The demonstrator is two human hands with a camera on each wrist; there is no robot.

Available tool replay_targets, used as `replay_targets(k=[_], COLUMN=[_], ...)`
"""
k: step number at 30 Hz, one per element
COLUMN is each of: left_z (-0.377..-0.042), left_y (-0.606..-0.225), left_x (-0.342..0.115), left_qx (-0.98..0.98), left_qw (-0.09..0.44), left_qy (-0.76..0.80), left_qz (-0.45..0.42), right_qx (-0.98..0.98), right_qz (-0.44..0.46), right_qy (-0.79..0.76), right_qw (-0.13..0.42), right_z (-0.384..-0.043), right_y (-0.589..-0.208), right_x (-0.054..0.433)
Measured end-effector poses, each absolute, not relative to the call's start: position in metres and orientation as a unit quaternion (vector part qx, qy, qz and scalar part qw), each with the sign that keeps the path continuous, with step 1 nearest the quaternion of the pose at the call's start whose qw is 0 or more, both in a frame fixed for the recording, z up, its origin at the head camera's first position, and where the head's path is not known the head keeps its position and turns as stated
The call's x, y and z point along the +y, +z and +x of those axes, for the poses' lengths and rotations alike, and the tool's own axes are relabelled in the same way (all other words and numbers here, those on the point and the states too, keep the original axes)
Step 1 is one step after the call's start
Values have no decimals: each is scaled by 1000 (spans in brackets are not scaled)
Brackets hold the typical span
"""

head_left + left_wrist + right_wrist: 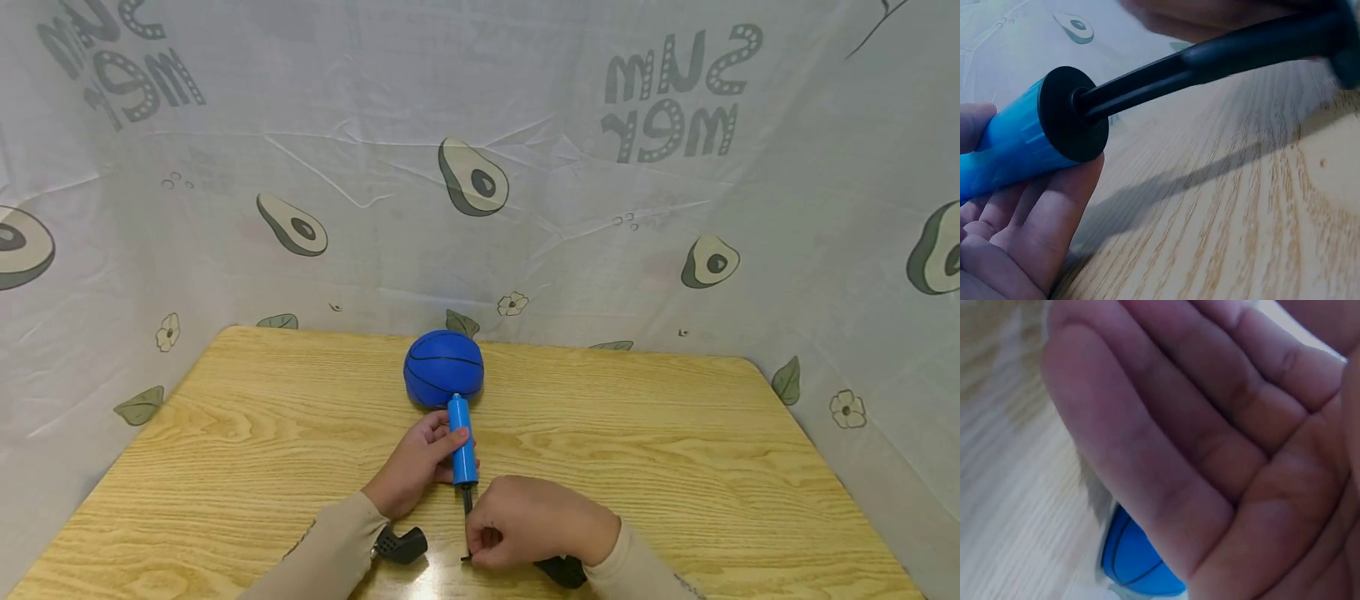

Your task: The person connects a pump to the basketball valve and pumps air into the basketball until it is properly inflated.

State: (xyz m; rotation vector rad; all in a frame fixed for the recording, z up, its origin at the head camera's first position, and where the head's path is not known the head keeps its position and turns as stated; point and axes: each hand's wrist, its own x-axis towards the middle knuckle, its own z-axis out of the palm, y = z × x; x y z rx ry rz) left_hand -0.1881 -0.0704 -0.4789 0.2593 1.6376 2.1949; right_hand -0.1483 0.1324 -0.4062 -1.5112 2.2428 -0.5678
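My left hand grips the blue barrel of a ball pump, fingers beneath and thumb over the top. The nozzle end points away toward a blue basketball, overlapping its lower edge in the head view. Out of the barrel's black end cap comes a long stretch of black rod. At the rod's near end, the right hand has thumb and fingers curled at the handle, one half of which sticks out to the left. Close up in the right wrist view, that hand's fingers hide the handle.
A wood-grain table lies beneath everything. Behind and on both sides hangs a pale cloth printed with avocados. Black wrist mounts stick out at both sleeves.
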Motion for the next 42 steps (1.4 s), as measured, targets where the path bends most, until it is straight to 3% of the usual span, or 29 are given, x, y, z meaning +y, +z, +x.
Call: replay_targets(k=[14, 23, 35, 42], left_z=[-186, -186, -185, -185], left_y=[-475, -477, -477, -475], left_x=[-69, -68, -69, -69], left_qx=[603, 600, 586, 586], left_qw=[201, 196, 187, 185], left_qy=[767, 769, 783, 784], left_qz=[88, 99, 93, 85], right_qx=[845, 841, 795, 775], right_qz=[-488, -490, -535, -556], right_qy=[-212, -216, -226, -222], right_qw=[47, 75, 176, 202], right_z=[-161, -162, -152, -148], right_y=[-410, -410, -406, -408], right_x=[139, 140, 136, 133])
